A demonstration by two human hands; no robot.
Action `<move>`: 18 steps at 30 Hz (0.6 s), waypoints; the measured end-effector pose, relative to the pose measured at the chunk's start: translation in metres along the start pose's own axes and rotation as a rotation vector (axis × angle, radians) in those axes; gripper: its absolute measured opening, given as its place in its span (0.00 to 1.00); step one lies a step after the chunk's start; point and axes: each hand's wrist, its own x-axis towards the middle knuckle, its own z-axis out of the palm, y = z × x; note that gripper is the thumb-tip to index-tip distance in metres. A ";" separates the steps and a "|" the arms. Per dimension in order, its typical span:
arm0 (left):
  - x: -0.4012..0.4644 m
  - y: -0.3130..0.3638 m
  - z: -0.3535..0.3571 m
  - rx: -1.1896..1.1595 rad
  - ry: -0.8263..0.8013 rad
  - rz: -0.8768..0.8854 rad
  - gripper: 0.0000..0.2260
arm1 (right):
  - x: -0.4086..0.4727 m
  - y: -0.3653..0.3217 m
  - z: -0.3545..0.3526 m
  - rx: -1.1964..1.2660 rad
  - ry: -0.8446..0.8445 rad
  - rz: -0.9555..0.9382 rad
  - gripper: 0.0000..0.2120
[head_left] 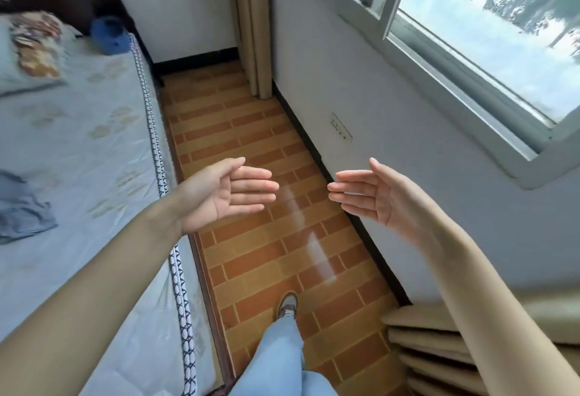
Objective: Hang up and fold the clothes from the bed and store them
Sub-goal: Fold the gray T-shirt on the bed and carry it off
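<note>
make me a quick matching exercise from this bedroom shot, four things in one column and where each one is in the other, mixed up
Things:
1. grey-blue garment
2. blue item
3. wall socket
4. sneaker

Places:
A. under the window
B. on the brick-pattern floor
C. far end of the bed, by the dark headboard
D. crumpled on the bed, at the picture's left edge

Pairs: 1-D, 2-C, 3-A, 4-B

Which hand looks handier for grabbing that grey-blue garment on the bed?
Left, probably. The left hand is open and empty on the bed's side, nearer the grey-blue garment. The right hand, also open, is over by the wall.
</note>
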 end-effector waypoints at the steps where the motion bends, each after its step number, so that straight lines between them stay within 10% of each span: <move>1: 0.006 0.006 -0.003 0.003 0.008 0.011 0.22 | 0.010 -0.007 -0.001 -0.003 -0.017 -0.003 0.25; 18: 0.099 0.148 -0.132 -0.133 0.211 0.207 0.21 | 0.254 -0.151 0.050 -0.171 -0.224 -0.007 0.24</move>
